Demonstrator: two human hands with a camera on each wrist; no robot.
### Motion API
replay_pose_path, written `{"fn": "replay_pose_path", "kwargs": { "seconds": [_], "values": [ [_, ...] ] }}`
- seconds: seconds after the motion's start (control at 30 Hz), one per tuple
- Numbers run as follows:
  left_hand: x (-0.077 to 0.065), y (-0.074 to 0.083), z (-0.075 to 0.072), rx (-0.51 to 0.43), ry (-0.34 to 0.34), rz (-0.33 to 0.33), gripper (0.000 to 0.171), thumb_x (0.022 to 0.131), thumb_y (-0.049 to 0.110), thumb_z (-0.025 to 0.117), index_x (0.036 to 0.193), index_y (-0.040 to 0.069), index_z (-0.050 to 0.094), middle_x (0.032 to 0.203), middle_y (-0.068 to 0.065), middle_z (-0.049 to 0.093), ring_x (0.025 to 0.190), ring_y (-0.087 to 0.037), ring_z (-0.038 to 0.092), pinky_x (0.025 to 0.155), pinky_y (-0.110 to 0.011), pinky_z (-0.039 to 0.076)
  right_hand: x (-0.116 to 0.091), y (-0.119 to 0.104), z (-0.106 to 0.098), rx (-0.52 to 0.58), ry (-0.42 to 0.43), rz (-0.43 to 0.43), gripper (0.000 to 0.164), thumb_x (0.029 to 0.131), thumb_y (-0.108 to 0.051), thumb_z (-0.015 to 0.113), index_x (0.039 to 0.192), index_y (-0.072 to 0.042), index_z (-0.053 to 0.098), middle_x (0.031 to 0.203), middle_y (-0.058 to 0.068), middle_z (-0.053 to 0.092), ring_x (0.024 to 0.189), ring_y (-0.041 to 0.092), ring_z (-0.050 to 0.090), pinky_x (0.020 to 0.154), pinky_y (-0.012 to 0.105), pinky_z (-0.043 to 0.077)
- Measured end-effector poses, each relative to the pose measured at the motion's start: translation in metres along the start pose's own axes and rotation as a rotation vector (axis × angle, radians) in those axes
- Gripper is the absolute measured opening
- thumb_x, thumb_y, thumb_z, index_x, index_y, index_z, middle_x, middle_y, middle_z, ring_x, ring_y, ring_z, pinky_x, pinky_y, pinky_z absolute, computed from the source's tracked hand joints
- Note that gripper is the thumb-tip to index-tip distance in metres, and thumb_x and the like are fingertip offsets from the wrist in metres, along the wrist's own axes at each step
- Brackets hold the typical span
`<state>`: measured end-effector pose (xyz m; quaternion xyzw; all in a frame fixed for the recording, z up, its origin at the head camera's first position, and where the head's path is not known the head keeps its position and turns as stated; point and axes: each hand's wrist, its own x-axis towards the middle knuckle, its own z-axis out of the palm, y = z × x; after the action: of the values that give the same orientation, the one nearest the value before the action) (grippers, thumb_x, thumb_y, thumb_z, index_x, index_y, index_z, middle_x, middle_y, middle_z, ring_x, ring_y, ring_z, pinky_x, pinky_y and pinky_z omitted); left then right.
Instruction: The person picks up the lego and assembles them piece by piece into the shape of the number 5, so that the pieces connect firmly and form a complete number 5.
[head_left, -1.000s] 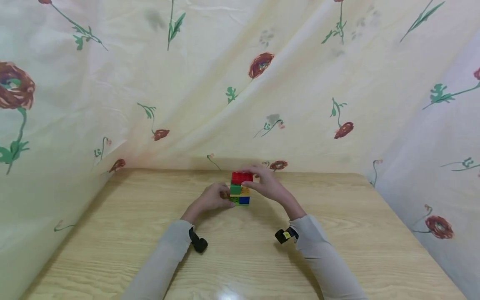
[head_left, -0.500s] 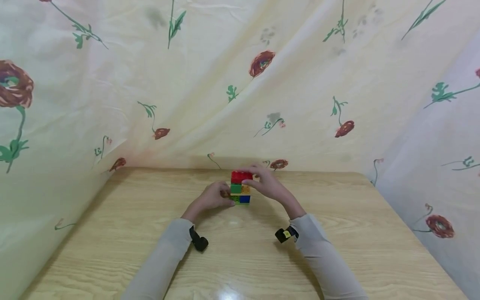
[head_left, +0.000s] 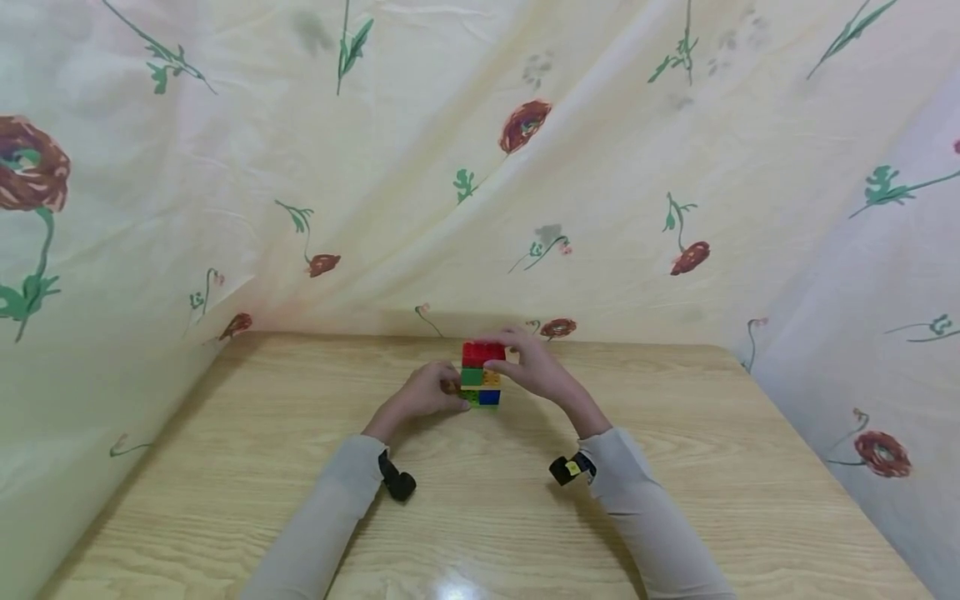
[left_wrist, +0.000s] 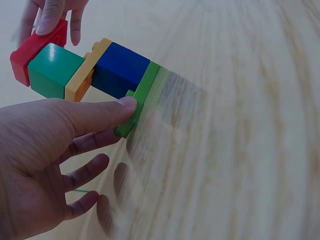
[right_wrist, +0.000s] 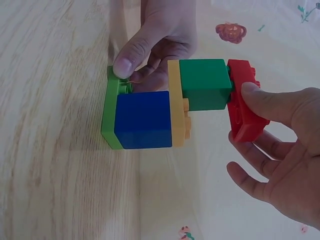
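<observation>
A small tower of toy building bricks stands upright on the table. At its base is a light green plate [right_wrist: 111, 117], bearing a blue brick [right_wrist: 144, 121] at one end. Over the blue brick lies an orange-yellow plate [right_wrist: 176, 107], and a green brick [right_wrist: 205, 84] sits on that, offset from the blue one. On top, a red brick [right_wrist: 241, 112] overhangs the green brick and looks slightly tilted. My left hand [head_left: 426, 393] pinches the free end of the light green plate between thumb and index finger. Thumb and fingers of my right hand [head_left: 536, 368] hold the red brick.
The wooden table [head_left: 480, 517] ends at a flowered cloth [head_left: 390, 208], which hangs close behind the tower and along both sides. Each wrist carries a small black camera, the left camera [head_left: 399, 483] and the right camera [head_left: 566, 469].
</observation>
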<state>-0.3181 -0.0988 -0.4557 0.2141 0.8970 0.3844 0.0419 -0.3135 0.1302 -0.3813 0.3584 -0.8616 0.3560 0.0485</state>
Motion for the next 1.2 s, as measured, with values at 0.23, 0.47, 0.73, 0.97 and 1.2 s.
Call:
{"fn": "replay_pose_path", "kwargs": {
  "seconds": [0.23, 0.47, 0.73, 0.97, 1.2],
  "values": [
    [0.001, -0.0017, -0.0012, -0.009, -0.008, -0.005, 0.026, 0.084, 0.02, 0.085, 0.108, 0.011, 0.079, 0.104, -0.001, 0.069, 0.096, -0.016, 0.058, 0.084, -0.032, 0.047, 0.0011, -0.0022, 0.0002, -0.004, 0.011, -0.01, 0.04, 0.093, -0.007, 0.073, 0.132, -0.01, 0.068, 0.119, 0.012, 0.066, 0.111, 0.027, 0.057, 0.089, 0.04, 0.049],
    [0.0008, 0.0006, -0.0024, -0.019, -0.005, -0.018, 0.024, 0.084, 0.019, 0.085, 0.106, 0.011, 0.079, 0.105, -0.001, 0.069, 0.097, -0.017, 0.058, 0.084, -0.033, 0.046, 0.0009, -0.0044, -0.0022, -0.008, 0.006, 0.009, 0.04, 0.093, -0.009, 0.074, 0.133, -0.01, 0.068, 0.121, 0.012, 0.066, 0.11, 0.026, 0.055, 0.089, 0.04, 0.047],
    [0.0005, 0.0007, -0.0016, -0.019, -0.002, -0.018, 0.024, 0.084, 0.019, 0.085, 0.106, 0.012, 0.079, 0.105, 0.0, 0.069, 0.097, -0.017, 0.058, 0.085, -0.033, 0.046, 0.0008, -0.0052, -0.0019, -0.007, 0.002, 0.03, 0.041, 0.094, -0.009, 0.072, 0.135, -0.01, 0.067, 0.12, 0.013, 0.065, 0.106, 0.026, 0.054, 0.086, 0.038, 0.045],
    [0.0008, -0.0012, -0.0002, -0.019, -0.01, -0.012, 0.026, 0.084, 0.019, 0.085, 0.108, 0.011, 0.079, 0.105, -0.001, 0.068, 0.098, -0.016, 0.058, 0.085, -0.033, 0.047, 0.0001, -0.0029, 0.0001, -0.013, 0.002, 0.032, 0.04, 0.095, -0.01, 0.072, 0.135, -0.01, 0.067, 0.121, 0.014, 0.065, 0.106, 0.026, 0.054, 0.085, 0.041, 0.046],
    [0.0013, -0.0018, -0.0002, -0.017, -0.008, 0.001, 0.024, 0.084, 0.02, 0.085, 0.105, 0.011, 0.079, 0.104, -0.001, 0.069, 0.096, -0.016, 0.057, 0.084, -0.032, 0.047, 0.0, -0.0025, -0.0004, -0.006, -0.003, 0.03, 0.04, 0.095, -0.01, 0.072, 0.134, -0.01, 0.067, 0.123, 0.014, 0.065, 0.109, 0.027, 0.054, 0.086, 0.038, 0.045]
  ]
}}
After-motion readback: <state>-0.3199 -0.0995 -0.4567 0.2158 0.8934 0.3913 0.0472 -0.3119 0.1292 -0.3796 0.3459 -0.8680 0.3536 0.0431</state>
